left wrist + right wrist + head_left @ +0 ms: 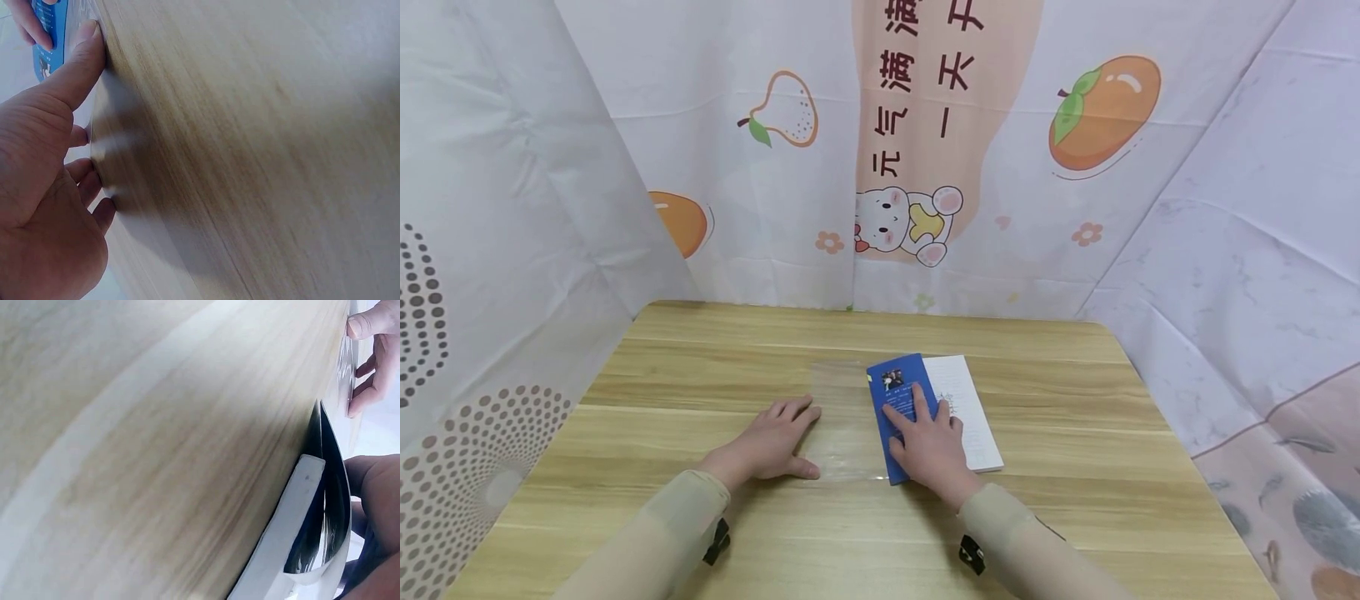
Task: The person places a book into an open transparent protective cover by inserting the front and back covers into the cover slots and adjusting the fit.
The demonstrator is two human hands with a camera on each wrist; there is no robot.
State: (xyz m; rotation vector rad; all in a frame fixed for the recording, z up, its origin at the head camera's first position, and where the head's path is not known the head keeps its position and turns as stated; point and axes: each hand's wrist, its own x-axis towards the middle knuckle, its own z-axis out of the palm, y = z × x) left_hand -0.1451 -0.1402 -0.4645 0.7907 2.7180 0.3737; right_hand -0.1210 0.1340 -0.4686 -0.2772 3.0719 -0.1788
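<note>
A thin paperback book with a blue cover flap (901,408) lies on the light wooden table (1075,517), a little right of centre, its white title page (964,408) open to the right. The blue flap carries a small dark photo near its top and lines of print too small to read. Its left edge sits inside, or over, a clear plastic sleeve (842,417) that lies flat on the wood; which of the two I cannot tell, the film being nearly invisible apart from a faint sheen.

The right hand (931,443) rests flat on the blue flap, fingers straight and slightly spread, pressing it down. The left hand (772,442) lies just beside it on the left edge of the sleeve, fingers extended, thumb stretched out along the near edge. The two hands are near, not touching.

From the right wrist the cover bows upward off the white page block, glossy underneath. Printed fruit-pattern curtains (1097,117) hang behind the table.
</note>
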